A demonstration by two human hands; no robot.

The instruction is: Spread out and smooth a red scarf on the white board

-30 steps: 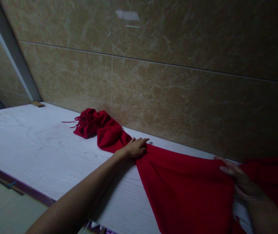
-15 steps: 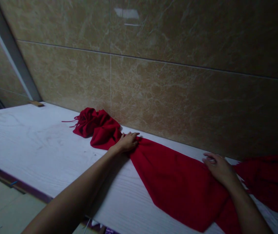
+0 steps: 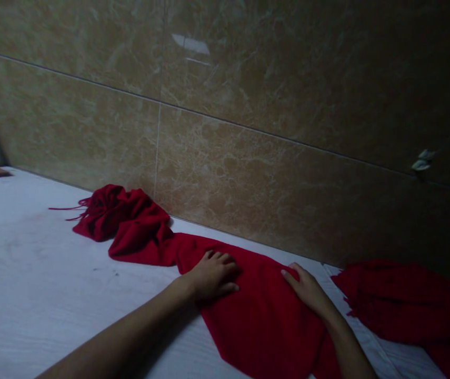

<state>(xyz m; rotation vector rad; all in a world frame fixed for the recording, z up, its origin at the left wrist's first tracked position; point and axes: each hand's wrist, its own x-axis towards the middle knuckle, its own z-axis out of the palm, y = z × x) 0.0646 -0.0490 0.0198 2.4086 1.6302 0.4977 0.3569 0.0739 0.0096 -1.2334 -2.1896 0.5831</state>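
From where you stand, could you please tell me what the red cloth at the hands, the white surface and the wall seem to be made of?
Red cloth: matte fabric, knit or woven unclear; it drapes and bunches softly.
White surface: perhaps wood or wood-look laminate, fairly dull, with faint grain-like lines.
Wall: likely glossy stone or glazed tile, given its veining, straight joints and bright reflection.

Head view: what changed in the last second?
The left hand moved right along the red cloth, off its gathered stretch; the right hand came left, narrowing the gap between them. The camera turned right, revealing a small pale object on the wall. The bunched end and second red cloth look unmoved.
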